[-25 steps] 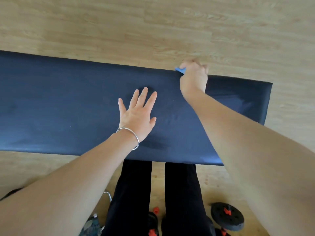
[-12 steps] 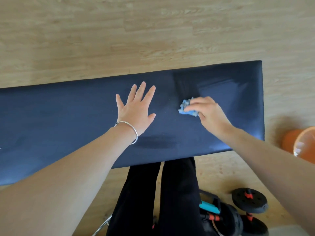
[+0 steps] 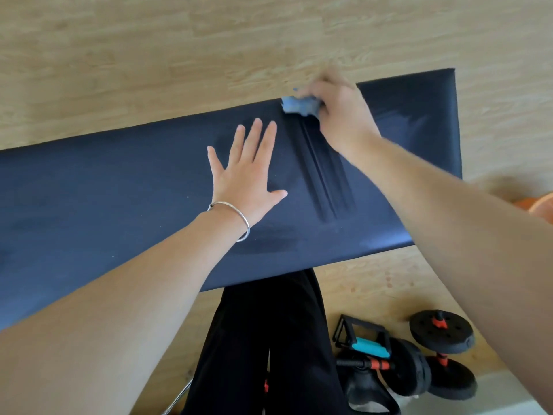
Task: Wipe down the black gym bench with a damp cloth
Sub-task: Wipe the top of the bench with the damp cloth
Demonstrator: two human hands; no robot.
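Fingers of the right hand (image 3: 341, 115) curl over a bunched blue cloth (image 3: 297, 105) and press it down at the far edge of the black bench (image 3: 104, 199), in the upper centre-right of the frame. The cloth lies under the fingers and pokes out past them to the left, right on the line where the padding meets the wooden floor (image 3: 149, 55). The fingertips are blurred, so how tightly they grip cannot be told. From the cloth, dark wet streaks (image 3: 323, 175) run down the frame across the padding toward its near edge, just left of the right forearm.

The left hand (image 3: 245, 175) lies flat on the bench in the centre of the frame, palm down, with its fingers straight and spread wide and the thumb out to the right. It holds nothing and is apart from the cloth, with the streaks between the two hands. A thin silver bracelet (image 3: 239, 217) circles its wrist.

The bench crosses the frame as a tilted band, higher on the right, where its end shows. Below it stand black trousers (image 3: 269, 339) at bottom centre. To their right, on the floor, lie black dumbbells (image 3: 443, 333) with red collars and a black handle with a teal grip (image 3: 371, 347). An orange object (image 3: 538, 205) shows at the right edge, partly behind the right arm.
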